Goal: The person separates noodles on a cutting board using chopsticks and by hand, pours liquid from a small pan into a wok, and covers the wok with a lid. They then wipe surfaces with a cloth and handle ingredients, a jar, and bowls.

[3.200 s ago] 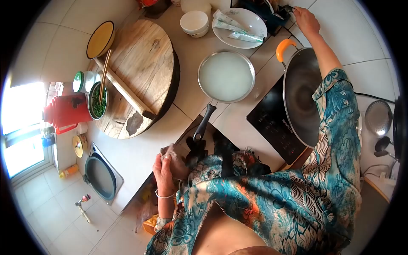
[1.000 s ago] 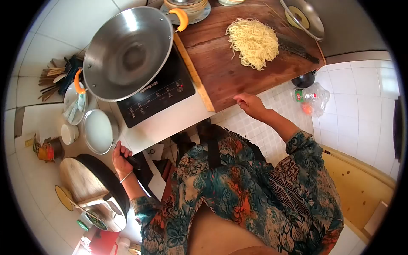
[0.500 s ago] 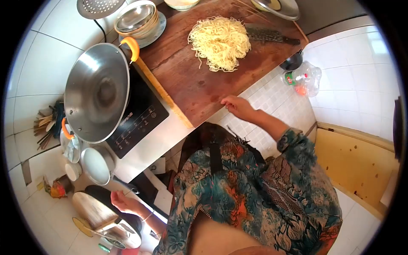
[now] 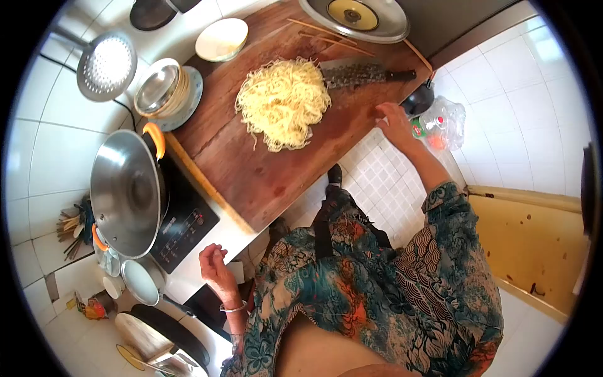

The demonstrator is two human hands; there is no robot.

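My left hand point(image 4: 215, 269) hangs over the counter's front edge near the black induction cooker point(image 4: 182, 231), its fingers loosely curled and holding nothing. Over the board's right front edge is my right hand point(image 4: 394, 123), empty, with fingers apart and slightly bent. Nearest to it lies a cleaver point(image 4: 358, 75), dark-bladed and dark-handled, flat on the wooden board point(image 4: 232, 182). A heap of pale yellow noodles point(image 4: 282, 103) covers the middle of the board, beside the blade tip. On the cooker stands a steel wok point(image 4: 125, 195) with orange handles.
Behind the noodles are a white bowl point(image 4: 222, 39), chopsticks point(image 4: 331, 38) and a pan lid point(image 4: 355, 19). Stacked bowls point(image 4: 162, 88) on a plate stand left, under a hanging skimmer point(image 4: 107, 66). A small pot point(image 4: 141, 281) sits front left; plastic bottles point(image 4: 443, 125) are right.
My right hand has moved right along the board's edge towards the cleaver's handle. My left hand has come up and right, from beside the small pot towards the cooker. The view has shifted.
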